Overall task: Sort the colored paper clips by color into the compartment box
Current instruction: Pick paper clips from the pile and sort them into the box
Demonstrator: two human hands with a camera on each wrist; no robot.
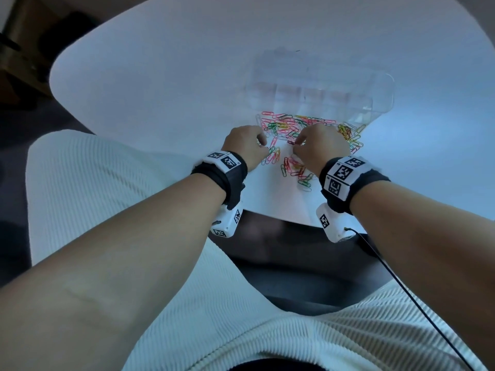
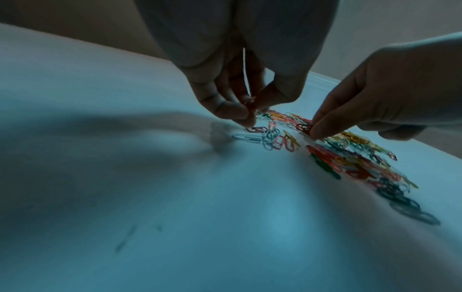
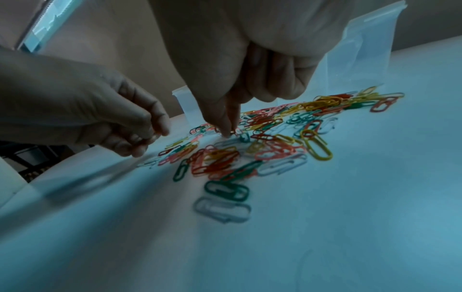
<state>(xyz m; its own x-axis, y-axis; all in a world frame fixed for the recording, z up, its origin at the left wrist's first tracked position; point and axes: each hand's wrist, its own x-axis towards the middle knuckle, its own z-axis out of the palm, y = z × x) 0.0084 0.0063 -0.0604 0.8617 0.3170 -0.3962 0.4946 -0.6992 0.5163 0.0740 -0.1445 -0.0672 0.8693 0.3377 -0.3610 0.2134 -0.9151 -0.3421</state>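
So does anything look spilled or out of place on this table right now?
Yes: the paper clips lie in a loose mixed-colour heap on the table, in front of the clear compartment box, whose compartments look empty. Nothing looks damaged.

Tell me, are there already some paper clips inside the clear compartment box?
No. In the head view the compartment box shows only bare clear cells, and the paper clips all lie on the table before it.

White table (image 1: 150,84) w/ clips (image 1: 300,124), box (image 1: 316,84)
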